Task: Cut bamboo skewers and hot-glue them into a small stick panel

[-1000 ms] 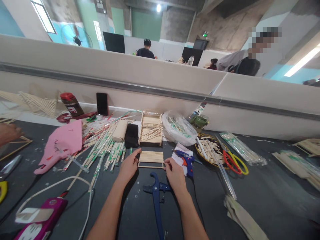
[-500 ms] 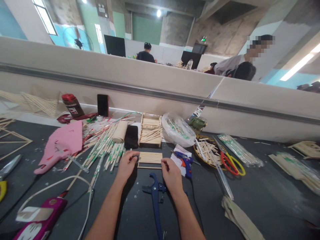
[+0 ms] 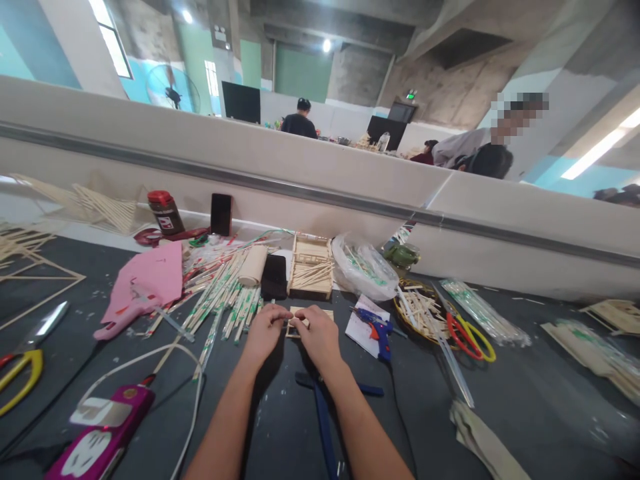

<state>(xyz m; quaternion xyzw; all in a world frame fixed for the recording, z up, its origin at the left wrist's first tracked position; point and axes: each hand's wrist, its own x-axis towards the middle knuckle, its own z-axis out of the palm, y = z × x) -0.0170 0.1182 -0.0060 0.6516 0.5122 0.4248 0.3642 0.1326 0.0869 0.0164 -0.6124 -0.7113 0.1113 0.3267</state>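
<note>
A small panel of thin wooden sticks (image 3: 325, 312) lies flat on the dark table, mostly covered by my hands. My left hand (image 3: 265, 328) pinches at its left end, fingers curled. Fingertips of my right hand (image 3: 316, 333) meet those of the left there, its palm over the panel. The exact stick between the fingertips is hidden. Close below, a blue-handled cutter (image 3: 324, 427) lies partly under my right forearm. Just beyond the panel stands a wooden-stick frame (image 3: 311, 267) with loose sticks inside. A blue hot glue gun (image 3: 379, 332) rests on paper to the right.
Bundled chopsticks (image 3: 220, 280), a pink glue gun-shaped sheet (image 3: 145, 287) and a magenta device (image 3: 107, 427) with a white cable lie left. Right are a basket of stick pieces (image 3: 423, 307), red-yellow scissors (image 3: 467, 333) and a cloth (image 3: 485, 440). A low partition (image 3: 280, 167) runs behind.
My right hand has moved left from the panel's right end to meet my left hand at the left end. The blue cutter has shifted and turned a little. The view has tilted slightly.
</note>
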